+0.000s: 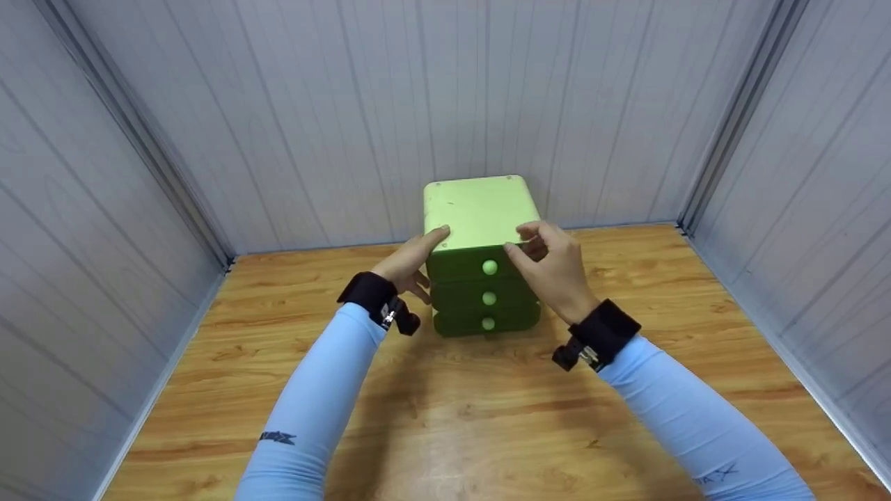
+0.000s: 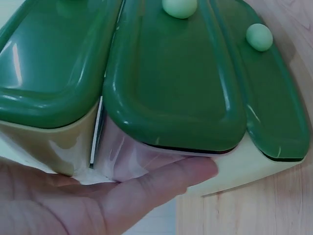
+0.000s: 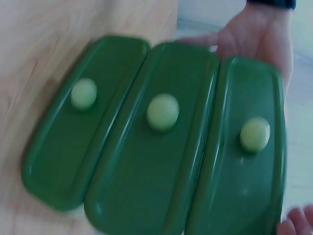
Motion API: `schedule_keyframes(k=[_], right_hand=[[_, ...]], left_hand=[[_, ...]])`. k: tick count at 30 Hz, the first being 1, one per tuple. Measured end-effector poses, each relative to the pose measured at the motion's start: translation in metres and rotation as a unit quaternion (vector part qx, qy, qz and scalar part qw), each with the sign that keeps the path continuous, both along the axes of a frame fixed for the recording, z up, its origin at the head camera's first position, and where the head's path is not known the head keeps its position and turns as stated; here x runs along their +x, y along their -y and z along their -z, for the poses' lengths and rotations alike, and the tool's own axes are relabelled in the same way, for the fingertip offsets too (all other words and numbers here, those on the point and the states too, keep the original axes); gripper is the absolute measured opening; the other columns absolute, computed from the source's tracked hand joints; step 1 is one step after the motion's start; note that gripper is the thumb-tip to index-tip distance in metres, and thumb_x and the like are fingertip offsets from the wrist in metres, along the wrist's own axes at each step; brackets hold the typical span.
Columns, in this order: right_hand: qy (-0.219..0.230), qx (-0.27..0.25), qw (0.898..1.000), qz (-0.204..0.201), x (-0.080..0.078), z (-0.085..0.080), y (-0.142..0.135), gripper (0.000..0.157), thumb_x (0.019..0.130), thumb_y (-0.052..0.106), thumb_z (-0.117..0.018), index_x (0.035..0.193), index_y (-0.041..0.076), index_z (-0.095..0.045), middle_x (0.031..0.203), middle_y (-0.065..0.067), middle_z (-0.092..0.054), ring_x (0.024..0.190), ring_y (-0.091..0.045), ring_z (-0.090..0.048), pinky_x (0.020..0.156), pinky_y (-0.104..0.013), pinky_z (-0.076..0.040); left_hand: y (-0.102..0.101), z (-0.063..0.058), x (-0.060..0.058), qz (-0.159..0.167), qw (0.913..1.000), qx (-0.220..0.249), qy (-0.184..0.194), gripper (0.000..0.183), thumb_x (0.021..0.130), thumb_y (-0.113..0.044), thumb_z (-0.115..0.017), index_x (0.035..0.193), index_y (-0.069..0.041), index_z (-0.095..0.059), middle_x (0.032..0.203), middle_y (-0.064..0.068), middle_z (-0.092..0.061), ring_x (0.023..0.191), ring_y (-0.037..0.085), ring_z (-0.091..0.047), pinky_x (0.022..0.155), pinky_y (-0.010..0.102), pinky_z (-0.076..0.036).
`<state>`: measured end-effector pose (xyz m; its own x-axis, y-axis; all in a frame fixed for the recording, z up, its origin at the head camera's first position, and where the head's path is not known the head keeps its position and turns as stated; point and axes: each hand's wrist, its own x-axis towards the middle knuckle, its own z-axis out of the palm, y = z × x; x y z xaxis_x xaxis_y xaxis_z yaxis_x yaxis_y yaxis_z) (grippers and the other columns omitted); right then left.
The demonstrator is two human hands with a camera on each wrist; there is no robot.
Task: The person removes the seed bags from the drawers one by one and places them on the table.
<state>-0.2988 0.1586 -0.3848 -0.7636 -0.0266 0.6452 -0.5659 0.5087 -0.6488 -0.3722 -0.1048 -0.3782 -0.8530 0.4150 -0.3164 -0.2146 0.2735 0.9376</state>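
A small three-drawer cabinet [image 1: 482,209] stands against the back wall, with a pale green top and dark green drawer fronts. Each front carries a round light green knob [image 3: 163,112], and all three drawers are closed. My left hand [image 1: 411,264] steadies the cabinet's left side, thumb lying over the top edge. In the left wrist view a straight finger [image 2: 161,188] lies along the side wall beside the middle drawer. At the top right front edge is my right hand [image 1: 553,268], thumb and fingers loosely bent with nothing between them.
The cabinet rests on a wood-grain table [image 1: 459,417]. White panelled walls [image 1: 313,125] enclose it at the back and on both sides. Black wrist straps [image 1: 604,330] with small cameras sit on both wrists, over light blue sleeves [image 1: 313,403].
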Motion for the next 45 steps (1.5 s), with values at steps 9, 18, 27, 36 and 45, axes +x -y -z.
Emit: schedule_keyframes(k=[9, 18, 27, 36, 45], right_hand=[[0.094, 0.104, 0.990, 0.014, 0.002, 0.010, 0.016, 0.026, 0.104, 0.027, -0.077, 0.090, 0.005, -0.078, 0.080, -0.009, -0.076, 0.073, -0.024, -0.069, 0.072, -0.037, -0.056], [0.118, 0.174, 0.977, 0.040, -0.007, 0.016, 0.022, 0.061, 0.106, 0.039, -0.074, 0.055, 0.018, -0.046, 0.049, 0.007, -0.034, 0.042, -0.009, -0.032, 0.047, -0.026, -0.025], [0.142, 0.164, 0.976, 0.036, -0.011, 0.015, 0.023, 0.065, 0.107, 0.032, -0.072, 0.052, 0.021, -0.038, 0.046, 0.011, -0.028, 0.039, -0.008, -0.032, 0.045, -0.024, -0.026], [0.111, 0.165, 0.980, 0.024, -0.004, 0.019, 0.020, 0.065, 0.105, 0.027, -0.073, 0.050, 0.020, -0.039, 0.046, 0.011, -0.028, 0.040, -0.007, -0.028, 0.046, -0.025, -0.022], [0.093, 0.172, 0.981, 0.005, 0.011, 0.021, 0.017, 0.066, 0.105, 0.026, -0.074, 0.049, 0.022, -0.039, 0.046, 0.013, -0.027, 0.040, -0.005, -0.028, 0.046, -0.023, -0.023]], left_hand=[[-0.003, -0.002, -0.005, 0.013, 0.9996, -0.019, 0.019, 0.092, 0.106, -0.074, -0.045, 0.175, -0.019, -0.019, 0.175, 0.028, -0.024, 0.146, 0.073, -0.037, 0.107, 0.077, -0.050], [-0.007, -0.003, -0.003, 0.015, 0.9996, -0.010, 0.021, 0.089, 0.106, -0.073, -0.045, 0.174, -0.020, -0.023, 0.173, 0.028, -0.026, 0.144, 0.074, -0.038, 0.107, 0.076, -0.051], [-0.011, -0.003, -0.004, 0.008, 0.9996, -0.007, 0.025, 0.088, 0.105, -0.073, -0.047, 0.171, -0.016, -0.030, 0.165, 0.027, -0.035, 0.143, 0.073, -0.041, 0.106, 0.075, -0.053], [-0.010, -0.003, -0.002, 0.022, 0.9997, -0.011, 0.006, 0.083, 0.106, -0.073, -0.044, 0.164, -0.014, -0.040, 0.159, 0.027, -0.044, 0.132, 0.069, -0.054, 0.102, 0.073, -0.056], [-0.010, -0.004, 0.002, 0.015, 0.9997, -0.017, 0.001, 0.088, 0.107, -0.072, -0.045, 0.175, -0.021, -0.024, 0.175, 0.026, -0.025, 0.136, 0.071, -0.050, 0.102, 0.071, -0.058]])
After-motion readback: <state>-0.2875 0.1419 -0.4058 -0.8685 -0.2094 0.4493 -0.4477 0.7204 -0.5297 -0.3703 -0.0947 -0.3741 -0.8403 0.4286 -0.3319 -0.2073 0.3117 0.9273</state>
